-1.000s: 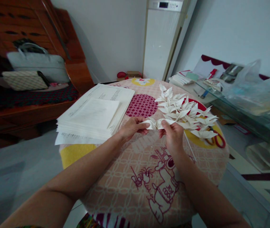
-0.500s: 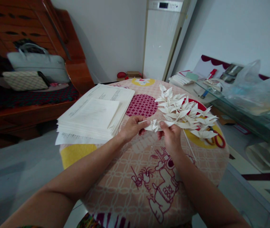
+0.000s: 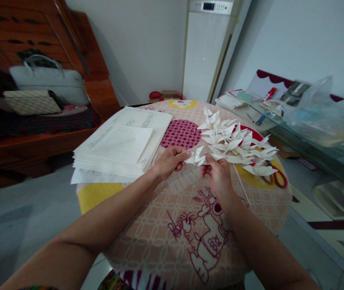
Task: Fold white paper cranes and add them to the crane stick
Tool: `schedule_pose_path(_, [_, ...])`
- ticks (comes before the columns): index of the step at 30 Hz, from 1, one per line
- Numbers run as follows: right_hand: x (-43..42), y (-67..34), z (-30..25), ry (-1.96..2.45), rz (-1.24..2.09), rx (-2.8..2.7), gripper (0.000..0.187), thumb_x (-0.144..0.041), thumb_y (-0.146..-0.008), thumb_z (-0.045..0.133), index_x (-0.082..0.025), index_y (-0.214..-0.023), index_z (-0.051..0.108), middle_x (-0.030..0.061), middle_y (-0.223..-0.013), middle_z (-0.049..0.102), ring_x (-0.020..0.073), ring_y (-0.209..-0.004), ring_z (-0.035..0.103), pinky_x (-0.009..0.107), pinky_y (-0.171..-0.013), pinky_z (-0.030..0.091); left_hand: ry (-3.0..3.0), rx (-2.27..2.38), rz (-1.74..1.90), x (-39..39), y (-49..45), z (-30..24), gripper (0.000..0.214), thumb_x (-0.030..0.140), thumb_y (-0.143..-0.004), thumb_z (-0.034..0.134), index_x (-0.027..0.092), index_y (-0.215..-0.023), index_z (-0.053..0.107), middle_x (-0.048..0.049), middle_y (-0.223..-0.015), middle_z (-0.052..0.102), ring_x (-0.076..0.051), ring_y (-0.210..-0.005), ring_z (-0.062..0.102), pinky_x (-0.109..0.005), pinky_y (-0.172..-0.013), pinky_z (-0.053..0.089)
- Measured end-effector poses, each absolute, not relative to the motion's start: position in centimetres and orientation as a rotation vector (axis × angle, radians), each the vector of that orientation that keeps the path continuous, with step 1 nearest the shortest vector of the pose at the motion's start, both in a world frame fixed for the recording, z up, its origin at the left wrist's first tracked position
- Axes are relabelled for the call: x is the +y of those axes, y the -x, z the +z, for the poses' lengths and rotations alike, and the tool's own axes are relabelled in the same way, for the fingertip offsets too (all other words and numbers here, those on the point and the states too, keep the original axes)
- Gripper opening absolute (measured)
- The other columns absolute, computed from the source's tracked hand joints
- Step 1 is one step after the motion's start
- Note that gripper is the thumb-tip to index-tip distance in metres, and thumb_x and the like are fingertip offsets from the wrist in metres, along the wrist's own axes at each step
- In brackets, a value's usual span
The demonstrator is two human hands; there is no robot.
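Small white folded-paper pc (image 3: 199, 156) prob. v. light, crease-prone, tearable; L grip (image 3: 168, 163) pinches 9 o'clock end, R grip (image 3: 220, 173) 3 o'clock end, likely best hold pts.

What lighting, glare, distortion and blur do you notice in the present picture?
Head view: dim light, a faint glare spot on the white upright unit; head view: wide-angle distortion, the wooden bench leaning outward; head view: the paper stack too soft to read, and folded paper between left hand and right hand slightly soft.
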State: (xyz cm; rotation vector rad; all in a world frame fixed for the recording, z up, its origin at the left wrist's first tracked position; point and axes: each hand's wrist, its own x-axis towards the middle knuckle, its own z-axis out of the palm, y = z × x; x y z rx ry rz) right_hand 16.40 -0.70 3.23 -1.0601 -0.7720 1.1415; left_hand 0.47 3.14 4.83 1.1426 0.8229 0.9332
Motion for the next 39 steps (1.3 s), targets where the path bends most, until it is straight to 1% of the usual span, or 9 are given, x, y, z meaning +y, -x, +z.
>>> schedule_pose_path(8, [-0.74, -16.29, 3.24, 1.06, 1.165, -0.76, 0.032, -0.045, -0.067, 0.077, -0.017, -0.064, 0.062, -0.0021, -0.045, 0.058, 0.0099, -0.034, 0.049, 0.02, -0.031, 0.039, -1.085, 0.827, 0.924, 2.98, -0.61, 4.89, 0.048, 0.05, -0.063, 0.084, 0.017, -0.065, 0.05, 0.0075, -0.048, 0.048, -0.001, -0.035, 0.033, -0.017, -0.034, 0.018])
schedule_pose_path(13, [-0.73, -16.29, 3.22, 1.062, 1.162, -0.779, 0.033, -0.045, -0.068, 0.076, -0.017, -0.062, 0.061, -0.0019, -0.045, 0.058, 0.0096, -0.033, 0.048, 0.021, -0.03, 0.039, -1.078, 0.834, 0.907, 3.06, -0.59, 4.7, 0.047, 0.05, -0.063, 0.084, 0.016, -0.065, 0.051, 0.0073, -0.048, 0.048, -0.001, -0.035, 0.034, -0.017, -0.035, 0.019])
schedule_pose_path(20, [-0.75, -16.27, 3.3, 1.067, 1.162, -0.802, 0.033, -0.047, -0.071, 0.075, -0.017, -0.066, 0.061, -0.0023, -0.047, 0.058, 0.0096, -0.034, 0.049, 0.021, -0.031, 0.039, -1.072, 0.827, 0.901, 3.17, -0.66, 4.5, 0.047, 0.05, -0.065, 0.084, 0.017, -0.065, 0.05, 0.0074, -0.049, 0.048, -0.002, -0.036, 0.035, -0.017, -0.036, 0.021])
schedule_pose_path(25, [-0.78, -16.34, 3.45, 1.038, 1.174, -0.776, 0.032, -0.045, -0.068, 0.077, -0.016, -0.067, 0.062, -0.0016, -0.048, 0.06, 0.0099, -0.035, 0.049, 0.021, -0.031, 0.04, -1.08, 0.82, 0.908, 3.23, -0.62, 4.71, 0.047, 0.05, -0.064, 0.084, 0.016, -0.065, 0.051, 0.0076, -0.048, 0.048, -0.002, -0.037, 0.035, -0.017, -0.036, 0.021])
schedule_pose_path(35, [-0.9, -16.38, 3.39, 1.03, 1.178, -0.787, 0.031, -0.044, -0.072, 0.075, -0.016, -0.067, 0.062, -0.0018, -0.049, 0.06, 0.0097, -0.036, 0.05, 0.021, -0.033, 0.041, -1.069, 0.805, 0.91, 3.24, -0.61, 4.71, 0.049, 0.05, -0.063, 0.085, 0.016, -0.065, 0.051, 0.0064, -0.049, 0.05, -0.001, -0.037, 0.036, -0.015, -0.036, 0.022])
schedule_pose_path(39, [-0.85, -16.42, 3.35, 1.016, 1.198, -0.765, 0.029, -0.043, -0.071, 0.075, -0.017, -0.069, 0.063, -0.0019, -0.049, 0.06, 0.0103, -0.036, 0.051, 0.021, -0.033, 0.041, -1.048, 0.795, 0.902, 3.16, -0.68, 4.72, 0.048, 0.049, -0.063, 0.086, 0.016, -0.065, 0.051, 0.0065, -0.049, 0.049, -0.001, -0.036, 0.035, -0.015, -0.036, 0.021])
